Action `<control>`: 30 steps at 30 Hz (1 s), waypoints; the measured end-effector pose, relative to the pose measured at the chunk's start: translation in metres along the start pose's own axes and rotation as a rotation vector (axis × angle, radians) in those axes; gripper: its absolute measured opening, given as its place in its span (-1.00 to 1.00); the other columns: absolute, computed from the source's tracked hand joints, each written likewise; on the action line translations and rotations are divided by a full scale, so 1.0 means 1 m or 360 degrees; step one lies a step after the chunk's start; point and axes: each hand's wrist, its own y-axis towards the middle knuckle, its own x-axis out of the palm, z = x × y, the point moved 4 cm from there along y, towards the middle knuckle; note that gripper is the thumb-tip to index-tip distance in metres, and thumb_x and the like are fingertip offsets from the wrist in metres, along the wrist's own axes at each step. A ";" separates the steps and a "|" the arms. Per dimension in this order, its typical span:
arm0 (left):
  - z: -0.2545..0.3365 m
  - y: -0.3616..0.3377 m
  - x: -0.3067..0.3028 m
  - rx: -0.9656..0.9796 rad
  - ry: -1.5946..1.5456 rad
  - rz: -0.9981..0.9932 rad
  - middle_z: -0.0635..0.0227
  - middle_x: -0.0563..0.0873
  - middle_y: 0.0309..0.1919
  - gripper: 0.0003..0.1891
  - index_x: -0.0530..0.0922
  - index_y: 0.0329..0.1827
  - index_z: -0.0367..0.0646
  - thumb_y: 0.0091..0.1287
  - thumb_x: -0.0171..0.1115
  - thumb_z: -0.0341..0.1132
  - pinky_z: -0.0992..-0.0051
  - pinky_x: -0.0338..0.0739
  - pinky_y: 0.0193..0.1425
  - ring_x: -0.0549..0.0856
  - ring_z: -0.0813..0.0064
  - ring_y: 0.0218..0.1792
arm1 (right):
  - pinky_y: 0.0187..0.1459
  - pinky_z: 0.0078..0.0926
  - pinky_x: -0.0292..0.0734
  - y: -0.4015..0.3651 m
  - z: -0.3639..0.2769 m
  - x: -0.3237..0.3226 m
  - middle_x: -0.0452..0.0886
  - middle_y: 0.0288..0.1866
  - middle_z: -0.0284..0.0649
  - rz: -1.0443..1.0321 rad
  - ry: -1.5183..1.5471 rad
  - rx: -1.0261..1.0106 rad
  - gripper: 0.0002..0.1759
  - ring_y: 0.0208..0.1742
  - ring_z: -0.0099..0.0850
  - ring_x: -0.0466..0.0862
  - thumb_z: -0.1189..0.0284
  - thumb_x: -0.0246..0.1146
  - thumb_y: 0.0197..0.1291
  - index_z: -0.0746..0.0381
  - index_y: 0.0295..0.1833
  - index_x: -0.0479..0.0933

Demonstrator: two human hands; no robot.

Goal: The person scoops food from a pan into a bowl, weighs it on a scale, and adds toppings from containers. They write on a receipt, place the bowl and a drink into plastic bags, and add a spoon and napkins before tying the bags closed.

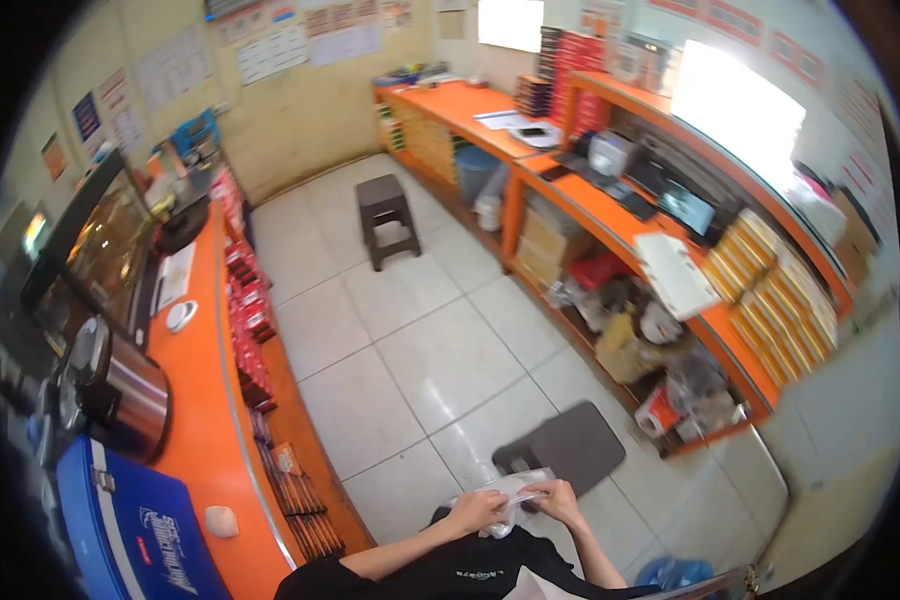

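Observation:
A clear, thin plastic bag is held up between my two hands, just in front of my dark shirt. My left hand is closed on its left side, and the fingers of my right hand pinch its right upper edge. The bag's lower part hangs crumpled between the hands. Whether anything is inside it, I cannot make out. Just beyond the bag stands a dark grey stool, seen from above.
An orange counter on the left bears a blue cooler box and a steel pot. Another stool stands farther off on the tiled floor. Along the right, an orange desk carries a laptop and yellow-white boxes.

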 end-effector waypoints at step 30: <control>-0.645 0.391 -0.736 -0.0913 -0.0747 0.1039 0.39 0.58 -0.60 -0.66 0.41 -0.34 -0.11 0.04 0.45 -0.21 0.47 0.53 -0.32 0.63 0.46 -0.49 | -0.12 -0.39 0.46 1.012 -0.603 0.068 0.58 -0.24 -0.11 -0.1564 0.0054 -0.1260 -0.54 -0.18 -0.20 0.58 0.08 0.35 0.01 0.25 -0.16 0.54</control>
